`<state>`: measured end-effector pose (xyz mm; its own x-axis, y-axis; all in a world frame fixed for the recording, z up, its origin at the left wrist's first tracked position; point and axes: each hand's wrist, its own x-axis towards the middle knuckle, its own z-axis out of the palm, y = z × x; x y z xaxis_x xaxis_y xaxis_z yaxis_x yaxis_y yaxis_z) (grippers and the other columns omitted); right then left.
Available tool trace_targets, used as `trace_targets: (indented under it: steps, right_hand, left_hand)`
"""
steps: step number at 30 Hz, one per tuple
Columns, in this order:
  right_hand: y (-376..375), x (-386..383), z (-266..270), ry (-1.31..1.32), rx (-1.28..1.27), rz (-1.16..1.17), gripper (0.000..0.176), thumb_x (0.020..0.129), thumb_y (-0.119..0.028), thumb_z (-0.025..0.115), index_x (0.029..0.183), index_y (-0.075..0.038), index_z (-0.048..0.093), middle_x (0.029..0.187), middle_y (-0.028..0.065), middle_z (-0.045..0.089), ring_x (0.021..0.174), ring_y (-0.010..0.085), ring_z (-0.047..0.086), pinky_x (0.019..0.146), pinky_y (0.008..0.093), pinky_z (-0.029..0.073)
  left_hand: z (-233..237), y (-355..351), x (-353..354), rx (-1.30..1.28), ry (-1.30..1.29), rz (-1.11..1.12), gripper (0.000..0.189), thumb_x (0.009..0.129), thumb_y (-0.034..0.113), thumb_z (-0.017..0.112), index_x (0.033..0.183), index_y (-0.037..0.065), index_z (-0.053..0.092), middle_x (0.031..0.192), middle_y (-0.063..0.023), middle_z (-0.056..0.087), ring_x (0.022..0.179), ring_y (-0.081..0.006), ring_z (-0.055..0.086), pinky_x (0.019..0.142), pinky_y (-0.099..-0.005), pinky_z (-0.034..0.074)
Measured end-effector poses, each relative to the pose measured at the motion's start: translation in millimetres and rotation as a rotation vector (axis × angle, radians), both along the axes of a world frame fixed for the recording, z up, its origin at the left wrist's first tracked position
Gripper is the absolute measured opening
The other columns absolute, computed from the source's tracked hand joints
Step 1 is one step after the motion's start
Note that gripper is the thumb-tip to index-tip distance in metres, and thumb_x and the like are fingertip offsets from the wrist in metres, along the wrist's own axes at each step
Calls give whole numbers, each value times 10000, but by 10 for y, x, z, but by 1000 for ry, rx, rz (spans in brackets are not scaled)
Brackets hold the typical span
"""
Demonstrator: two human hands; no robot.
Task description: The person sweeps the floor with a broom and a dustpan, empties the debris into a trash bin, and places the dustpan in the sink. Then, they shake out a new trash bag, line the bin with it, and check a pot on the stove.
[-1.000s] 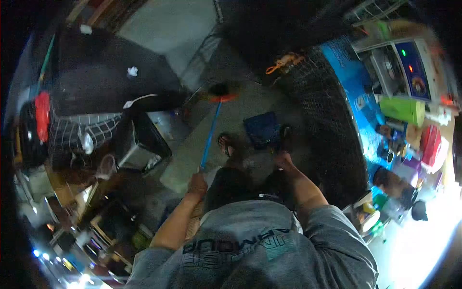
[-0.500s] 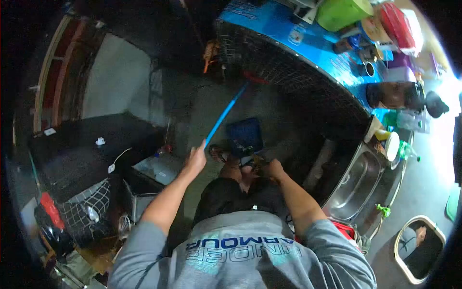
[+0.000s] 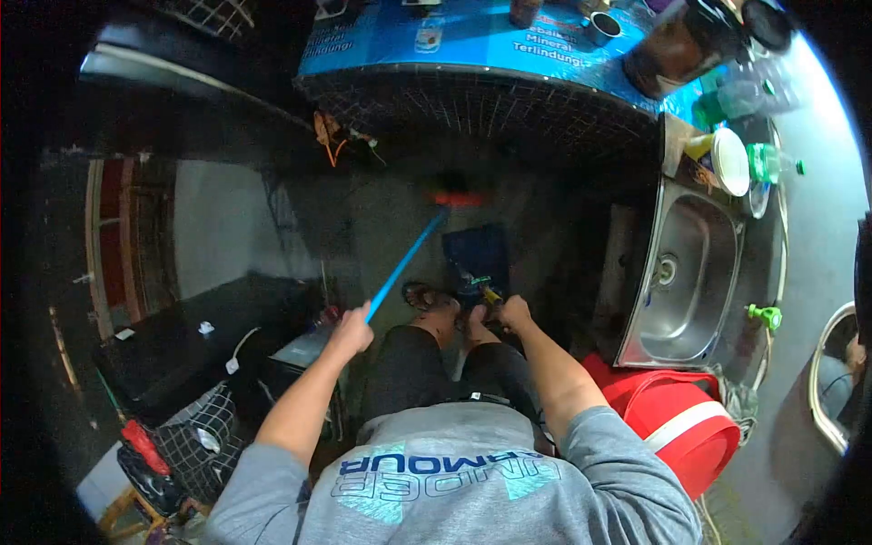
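Observation:
My left hand [image 3: 351,330] is wrapped round the upper end of a blue pole [image 3: 400,271]. At the pole's far end, a red broom head [image 3: 457,198] rests low over the dark floor. On the right, my right hand [image 3: 515,312] is closed on a yellow handle [image 3: 491,296]; what the handle belongs to is too dark to make out. A dark blue dustpan [image 3: 476,254] lies on the floor beyond my feet, just right of the pole.
A steel sink [image 3: 692,272] stands at the right, with a red container [image 3: 677,418] below it. The blue-covered counter [image 3: 481,41] with jars and bottles runs across the far side. A black box-like surface [image 3: 191,341] is at the left.
The view has turned, bringing the sink and the red container further into sight. The pole and red broom head have swung closer to my feet, still in my left hand.

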<state>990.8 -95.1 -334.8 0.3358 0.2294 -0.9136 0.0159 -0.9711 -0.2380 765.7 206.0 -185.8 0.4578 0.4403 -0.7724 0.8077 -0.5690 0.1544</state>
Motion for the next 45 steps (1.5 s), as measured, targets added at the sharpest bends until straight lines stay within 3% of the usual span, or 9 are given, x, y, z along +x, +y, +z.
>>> trace_targets:
  steps: [6, 15, 18, 23, 28, 31, 36, 42, 45]
  right_hand:
    - [111, -165, 260, -120, -15, -203, 246, 855, -193, 627, 900, 48, 651, 734, 173, 688, 801, 300, 703, 705, 422, 554]
    - [524, -288, 381, -56, -6, -196, 414, 814, -296, 689, 958, 89, 649, 1009, 285, 661, 955, 401, 661, 776, 458, 541]
    - [869, -394, 234, 13, -219, -356, 384, 812, -260, 687, 975, 86, 651, 982, 264, 676, 872, 385, 688, 701, 441, 569]
    - [1020, -747, -288, -127, -92, -275, 338, 804, -187, 684, 950, 113, 631, 930, 265, 680, 768, 356, 705, 639, 432, 583]
    - [801, -1196, -921, -252, -87, -441, 362, 799, -171, 681, 993, 118, 585, 917, 263, 676, 725, 350, 704, 615, 419, 584]
    - [1002, -1057, -204, -109, -16, 79, 392, 802, -195, 663, 1024, 112, 566, 938, 260, 673, 783, 370, 698, 648, 442, 578]
    - [1054, -1219, -146, -333, -93, -287, 402, 770, -253, 713, 1001, 60, 613, 945, 264, 670, 955, 428, 647, 809, 475, 539]
    - [1138, -1177, -154, -310, -71, -326, 336, 757, -240, 717, 891, 61, 649, 933, 258, 669, 942, 441, 644, 813, 464, 539]
    - [1003, -1191, -533, -399, -17, -278, 336, 749, -238, 739, 868, 64, 653, 922, 258, 669, 924, 439, 649, 797, 460, 540]
  left_hand:
    - [408, 394, -244, -5, -226, 101, 441, 840, 127, 589, 1281, 127, 594, 895, -285, 630, 867, -415, 653, 734, -431, 512]
    - [-1083, 718, 414, 86, -170, 221, 496, 871, 87, 535, 1361, 30, 482, 843, -273, 647, 794, -442, 640, 680, -498, 508]
    - [-493, 545, 92, -206, -94, 417, 536, 876, 100, 567, 1402, 82, 469, 591, -112, 569, 468, -256, 590, 447, -389, 465]
    - [627, 1016, -341, -430, 69, 558, 575, 863, 67, 622, 1416, 94, 467, 587, -22, 514, 432, -122, 482, 407, -311, 387]
    - [271, 1722, -552, -179, -329, 101, 497, 858, 100, 609, 1344, 38, 520, 844, -205, 674, 733, -268, 657, 675, -382, 496]
    - [-85, 1935, 91, 34, -262, -9, 518, 849, 112, 601, 1350, 23, 502, 905, -283, 646, 836, -418, 644, 729, -467, 505]
    - [-781, 1775, 50, -16, -264, -46, 520, 848, 102, 586, 1353, 19, 491, 889, -301, 635, 855, -462, 628, 738, -502, 496]
    - [748, 1670, -117, -551, 75, 358, 543, 888, 91, 604, 1412, 75, 460, 505, 14, 403, 371, -107, 422, 345, -323, 342]
    - [1145, 1783, -181, -516, 128, 378, 540, 868, 101, 625, 1389, 70, 486, 582, -65, 535, 472, -144, 502, 460, -343, 453]
